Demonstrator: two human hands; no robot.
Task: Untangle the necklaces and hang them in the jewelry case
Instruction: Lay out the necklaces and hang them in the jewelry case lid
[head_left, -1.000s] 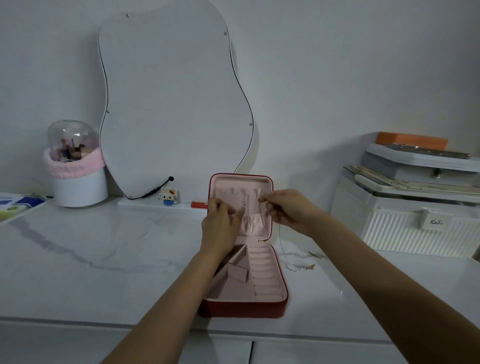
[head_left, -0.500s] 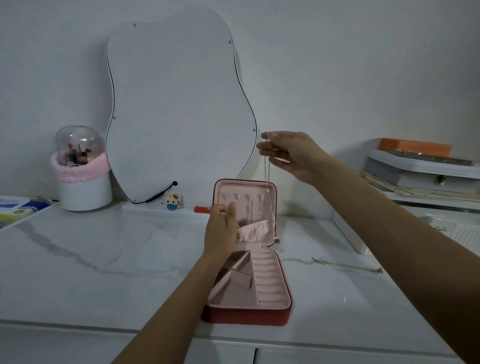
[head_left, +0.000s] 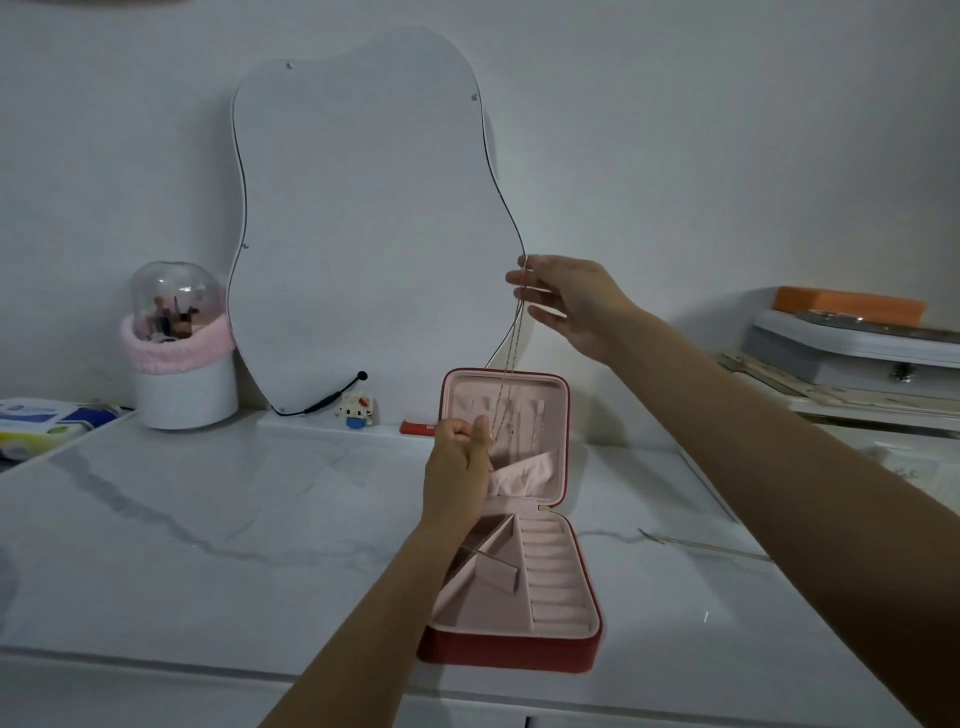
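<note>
A red jewelry case with pink lining stands open on the white marble counter, its lid upright. My right hand is raised above the lid and pinches the top of a thin necklace, which hangs down in front of the lid's hooks. My left hand is at the lid's lower left, fingers curled, pinching the lower part of the same chain. Another thin chain lies flat on the counter to the right of the case.
A wavy mirror leans on the wall behind the case. A white brush holder with a clear dome stands at the left, a small figurine near the mirror's foot. White storage boxes are stacked at the right.
My right hand lifted from the lid to well above it, drawing the necklace up taut. My left hand stayed at the lid. The second chain now lies stretched out on the counter.
</note>
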